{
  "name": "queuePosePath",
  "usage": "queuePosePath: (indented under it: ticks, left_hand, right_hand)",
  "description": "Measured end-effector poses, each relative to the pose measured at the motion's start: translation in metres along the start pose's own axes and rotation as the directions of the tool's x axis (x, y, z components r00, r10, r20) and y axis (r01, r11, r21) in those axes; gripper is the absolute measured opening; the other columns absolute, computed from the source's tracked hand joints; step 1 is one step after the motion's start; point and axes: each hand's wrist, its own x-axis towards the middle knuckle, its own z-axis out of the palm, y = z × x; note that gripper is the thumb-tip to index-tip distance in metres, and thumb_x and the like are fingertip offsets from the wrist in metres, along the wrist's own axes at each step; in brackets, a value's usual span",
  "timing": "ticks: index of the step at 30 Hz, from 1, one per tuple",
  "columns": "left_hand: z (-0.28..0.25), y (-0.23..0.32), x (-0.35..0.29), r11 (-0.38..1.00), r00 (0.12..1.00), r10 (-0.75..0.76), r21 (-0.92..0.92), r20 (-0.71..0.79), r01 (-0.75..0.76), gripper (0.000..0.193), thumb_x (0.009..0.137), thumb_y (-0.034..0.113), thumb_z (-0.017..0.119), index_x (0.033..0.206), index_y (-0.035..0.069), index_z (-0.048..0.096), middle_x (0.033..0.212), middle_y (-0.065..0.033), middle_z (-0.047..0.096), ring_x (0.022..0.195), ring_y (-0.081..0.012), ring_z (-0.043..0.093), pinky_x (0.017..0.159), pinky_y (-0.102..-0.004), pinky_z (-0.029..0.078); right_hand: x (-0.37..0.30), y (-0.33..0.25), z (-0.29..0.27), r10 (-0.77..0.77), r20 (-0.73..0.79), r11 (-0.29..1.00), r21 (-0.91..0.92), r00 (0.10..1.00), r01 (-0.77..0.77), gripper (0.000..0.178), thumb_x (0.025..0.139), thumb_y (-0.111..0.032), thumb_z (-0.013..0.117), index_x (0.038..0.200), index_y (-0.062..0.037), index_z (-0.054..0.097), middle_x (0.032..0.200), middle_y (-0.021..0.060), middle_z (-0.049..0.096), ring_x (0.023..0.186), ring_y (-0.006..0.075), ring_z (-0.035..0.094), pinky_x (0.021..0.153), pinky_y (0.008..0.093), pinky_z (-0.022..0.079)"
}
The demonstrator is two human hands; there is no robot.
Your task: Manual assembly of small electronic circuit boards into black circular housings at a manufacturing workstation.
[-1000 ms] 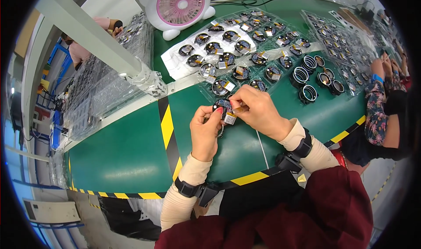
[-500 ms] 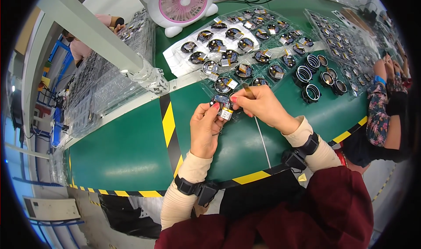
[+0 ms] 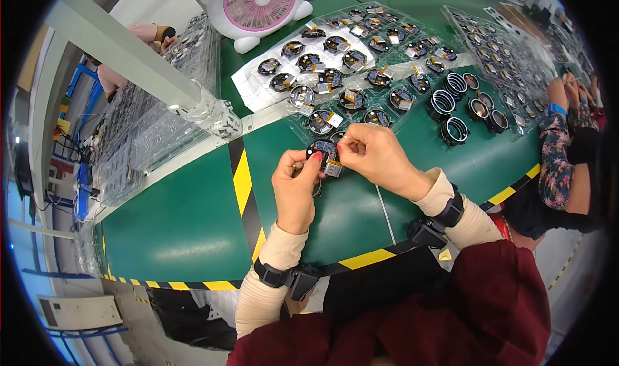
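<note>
My left hand (image 3: 294,195) grips a round black electronic module (image 3: 321,148) by its edge, thumb on top. A small silver battery pouch (image 3: 333,168) hangs from the module's near side. Close against its right side, my right hand (image 3: 385,161) is closed in a pinch. Something thin and pale shows at those fingertips, too small to name. Just beyond my hands, similar round modules with battery pouches, one of them a module (image 3: 320,122) with a white pouch, sit in a clear plastic tray (image 3: 298,128).
Black rings (image 3: 443,104) stand on the green table (image 3: 180,217) at right. A white-and-pink fan (image 3: 261,8) stands at the back. A grey post (image 3: 142,50) rises at left. More filled trays (image 3: 483,50) lie at far right, near another person's arm (image 3: 556,153).
The brownish strip that stuck up from my right hand is out of sight. My right hand has turned and shifted slightly left. The module remains in my left hand.
</note>
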Motion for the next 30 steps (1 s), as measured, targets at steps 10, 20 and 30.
queuePosePath:
  ticks: [10, 20, 30]
  left_hand:
    - [0.004, 0.005, 0.001, 0.949, 0.982, -0.191, -0.253, 0.005, 0.186, 0.005, 0.08, 0.004, 0.057, 0.083, 0.004, 0.053, 0.067, 0.0006, 0.055, 0.053, -0.0039, 0.046, 0.046, -0.0164, 0.032]
    - [-0.001, 0.002, 0.0, 0.99, 0.993, -0.114, -0.082, 0.042, 0.117, 0.005, 0.081, 0.004, 0.057, 0.084, 0.005, 0.053, 0.067, 0.0018, 0.053, 0.054, -0.0033, 0.046, 0.047, -0.0163, 0.032]
    - [0.0, 0.003, -0.002, 0.997, 0.998, -0.063, -0.042, 0.015, 0.064, 0.006, 0.079, 0.002, 0.058, 0.083, 0.003, 0.053, 0.069, 0.0003, 0.055, 0.058, -0.0042, 0.047, 0.053, -0.0169, 0.036]
  right_hand:
    - [0.008, -0.003, -0.007, 0.3, 0.174, 0.861, 0.374, 0.938, -0.345, 0.014, 0.08, -0.011, 0.058, 0.072, 0.0002, 0.057, 0.058, 0.0003, 0.053, 0.044, 0.0045, 0.043, 0.039, 0.0196, 0.032]
    - [0.01, 0.0, -0.01, 0.432, 0.438, 0.51, 0.602, 0.788, -0.614, 0.017, 0.083, -0.016, 0.057, 0.075, 0.0, 0.057, 0.052, 0.0025, 0.05, 0.039, 0.004, 0.039, 0.036, 0.0178, 0.026]
    - [0.007, -0.005, -0.005, 0.406, 0.382, 0.567, 0.607, 0.83, -0.556, 0.014, 0.083, -0.011, 0.055, 0.082, 0.0027, 0.059, 0.053, 0.0025, 0.05, 0.041, 0.004, 0.038, 0.037, 0.019, 0.027]
